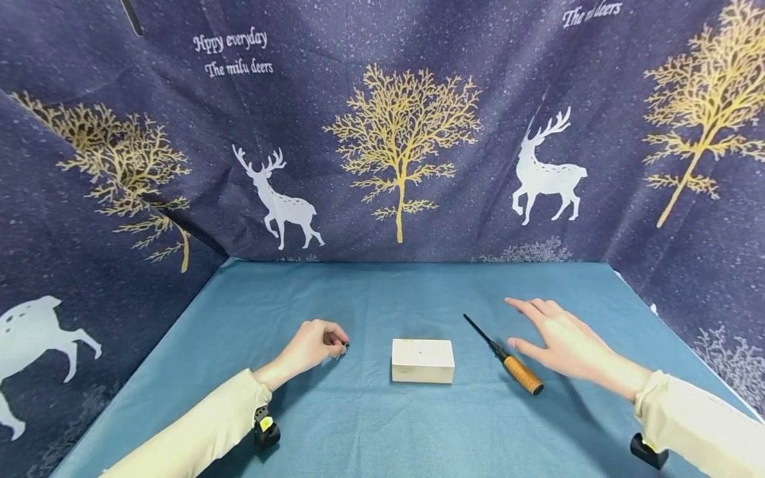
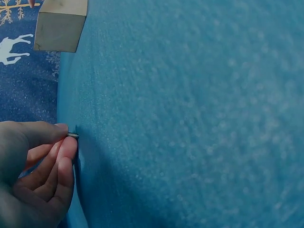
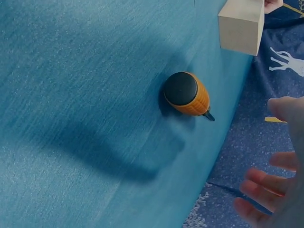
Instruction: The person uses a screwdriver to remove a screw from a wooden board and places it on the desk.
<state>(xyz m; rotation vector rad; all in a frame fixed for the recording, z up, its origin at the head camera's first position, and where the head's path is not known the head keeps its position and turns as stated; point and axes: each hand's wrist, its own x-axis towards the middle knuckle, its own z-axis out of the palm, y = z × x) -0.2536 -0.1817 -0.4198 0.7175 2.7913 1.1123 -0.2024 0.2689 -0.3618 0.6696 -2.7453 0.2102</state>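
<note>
Between thumb and forefinger, my left hand [image 1: 311, 346] pinches a small metal screw [image 2: 72, 135], just above the cloth to the left of a pale block [image 1: 422, 368]. Only the threaded end of the screw shows clearly. A small dark spot marks the block's top. To the block's right lies a screwdriver [image 1: 521, 373] with an orange handle, a black end cap and a dark shaft aimed toward the back left. My right hand [image 1: 564, 340] hovers beside the screwdriver, fingers spread and holding nothing.
Blue cloth [image 1: 382, 425] covers the table. Behind and to the sides hangs a dark blue curtain [image 1: 335, 166] printed with deer and golden trees. Each wrist carries a small black camera, such as the left wrist camera [image 1: 267, 433].
</note>
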